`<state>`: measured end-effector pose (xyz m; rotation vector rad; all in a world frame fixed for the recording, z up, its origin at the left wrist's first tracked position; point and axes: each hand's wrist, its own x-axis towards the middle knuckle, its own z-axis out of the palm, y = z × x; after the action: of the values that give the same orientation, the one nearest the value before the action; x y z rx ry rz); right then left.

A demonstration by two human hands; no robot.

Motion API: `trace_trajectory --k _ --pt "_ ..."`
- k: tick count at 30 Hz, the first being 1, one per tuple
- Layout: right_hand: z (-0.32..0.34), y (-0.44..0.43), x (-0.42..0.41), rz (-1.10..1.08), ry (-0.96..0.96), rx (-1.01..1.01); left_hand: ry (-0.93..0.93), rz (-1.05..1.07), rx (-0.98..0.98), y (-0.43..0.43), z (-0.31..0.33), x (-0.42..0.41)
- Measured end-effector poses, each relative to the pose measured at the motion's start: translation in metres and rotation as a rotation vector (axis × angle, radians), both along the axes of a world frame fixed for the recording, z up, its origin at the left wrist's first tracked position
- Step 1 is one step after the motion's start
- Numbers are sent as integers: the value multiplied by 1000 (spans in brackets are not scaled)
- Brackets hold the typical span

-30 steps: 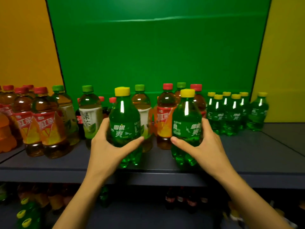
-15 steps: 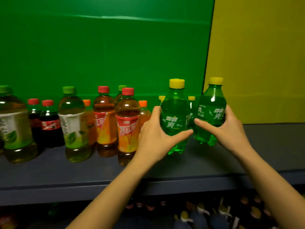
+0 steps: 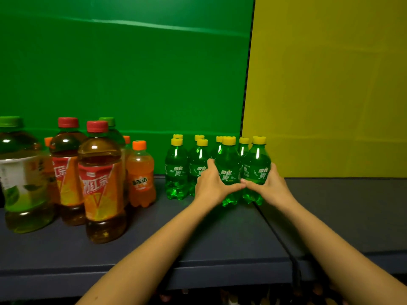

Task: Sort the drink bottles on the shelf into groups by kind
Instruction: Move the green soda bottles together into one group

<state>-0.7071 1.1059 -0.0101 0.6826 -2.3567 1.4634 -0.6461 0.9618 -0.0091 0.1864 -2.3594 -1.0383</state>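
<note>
Bottles of tea (image 3: 100,183) and one orange soda (image 3: 141,176) stand to your left on the shelf (image 3: 198,243), apart from the green sodas. Your left hand (image 3: 211,183) grips one green bottle (image 3: 228,170); your right hand (image 3: 269,183) grips another (image 3: 256,168), both at the front of the yellow-capped group (image 3: 187,170). Set them down flat on their lobed bases, touching their neighbours, before letting go. Smooth, glossy plastic can slip, so press at the labelled waist.
</note>
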Motion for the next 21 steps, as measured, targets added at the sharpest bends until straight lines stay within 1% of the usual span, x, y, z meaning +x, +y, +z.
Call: trace_trajectory --k 2,8,13,15,17,19,21 --pt "-8 10 -27 29 -35 -12 -24 26 -3 15 -3 -18" --pt "-32 -3 -38 47 -66 -36 -69 55 -36 7 -15 -20" --pt "-37 -8 -35 43 -54 -31 -125 -19 -59 6 -9 -10" --pt "-38 -7 -35 48 -78 -21 -104 -4 -135 7 -1 -2" --pt "-38 -5 -37 35 -87 -28 -45 74 -283 9 11 4" --pt "-37 -4 -37 -7 -41 -23 -15 149 -428 9 25 4" --pt "-36 -3 -34 -32 25 -10 -43 160 -488 6 39 -1"
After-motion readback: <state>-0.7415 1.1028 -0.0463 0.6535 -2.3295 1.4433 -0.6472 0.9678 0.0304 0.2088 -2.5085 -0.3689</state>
